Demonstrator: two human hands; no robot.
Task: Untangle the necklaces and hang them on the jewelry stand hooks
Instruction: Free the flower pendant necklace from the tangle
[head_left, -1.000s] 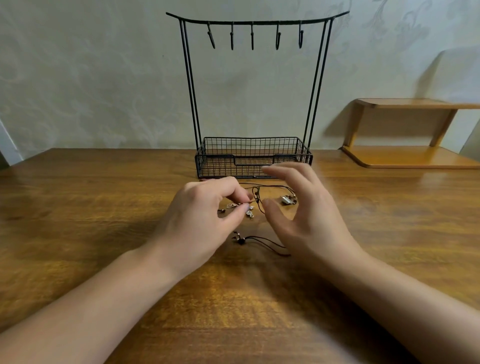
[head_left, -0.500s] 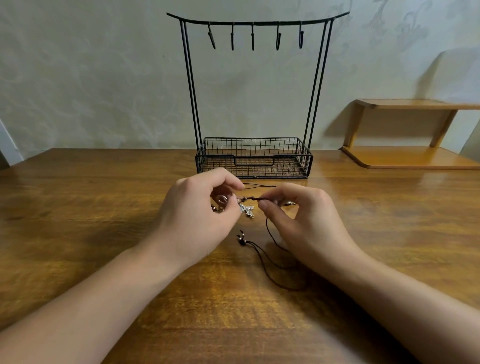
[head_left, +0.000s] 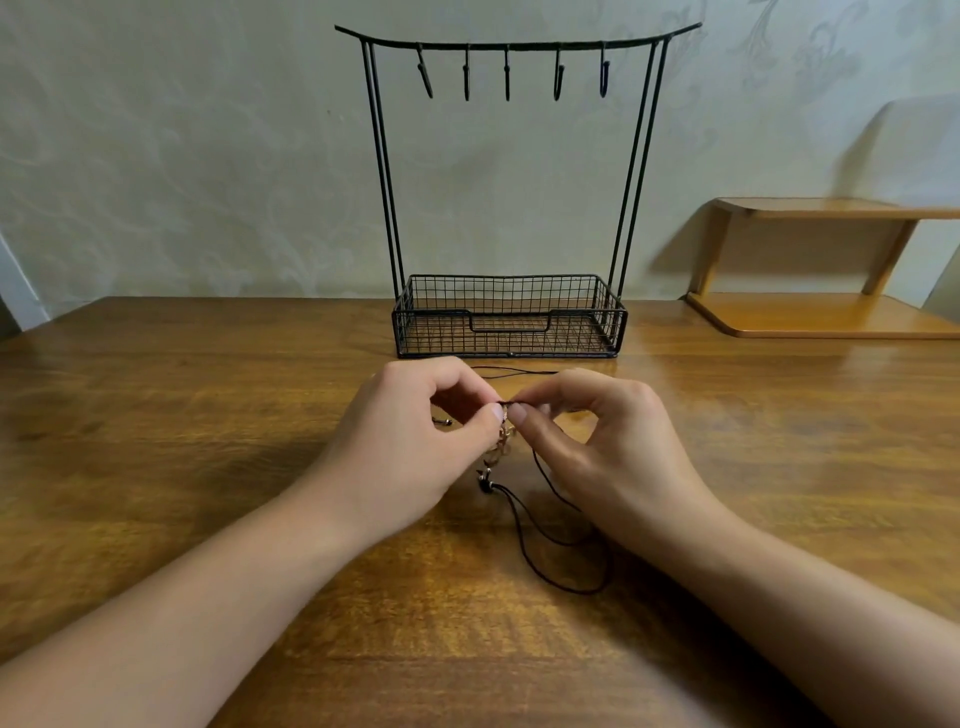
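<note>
pinching is what i see from both hands at the middle of the wooden table. my left hand has thumb and forefinger closed on the black cord of the necklaces right where the tangle sits, and my right hand pinches the same cord just beside it, so the two thumb tips nearly touch. the other fingers of each hand are curled loosely above the wood.

below the pinch a small metal pendant hangs between the hands; it is blurred and i cannot tell its shape. under it a beaded cord end lies on the table, and from there the black cord runs toward me in loose loops, partly passing under the right wrist. another strand shows on the wood beyond the hands, near the foot of the stand, and a small dark bead end peeks out to the left of my left hand. how many necklaces are in the knot i cannot tell.

the jewelry stand is upright at the far edge of the table, directly beyond the hands and apart from them. its five hooks hang bare from the top bar, and its wire basket forms the base. a light wooden shelf sits at the right by the wall.
</note>
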